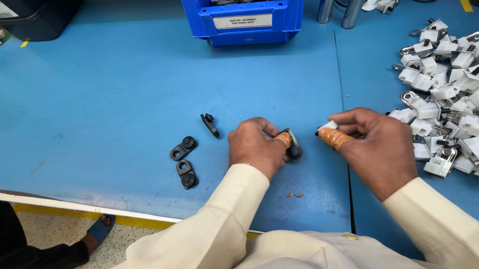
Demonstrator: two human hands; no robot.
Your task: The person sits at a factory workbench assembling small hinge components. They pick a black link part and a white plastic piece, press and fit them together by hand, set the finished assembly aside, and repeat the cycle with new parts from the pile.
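black bracket [294,146] pinched in left hand [256,146], right hand [376,145] clamps a white clip [328,126] beside it, not joined yet. three black pieces [184,148] wait, big clip pile [459,99] left.

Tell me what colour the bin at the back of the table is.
Blue. The bin has a white label on its front, seen clearly in the head view.

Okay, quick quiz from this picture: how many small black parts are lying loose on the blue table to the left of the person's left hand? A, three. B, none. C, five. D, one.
A: three loose black parts lie on the blue table left of the left hand, which holds a fourth; the right hand holds a white piece.
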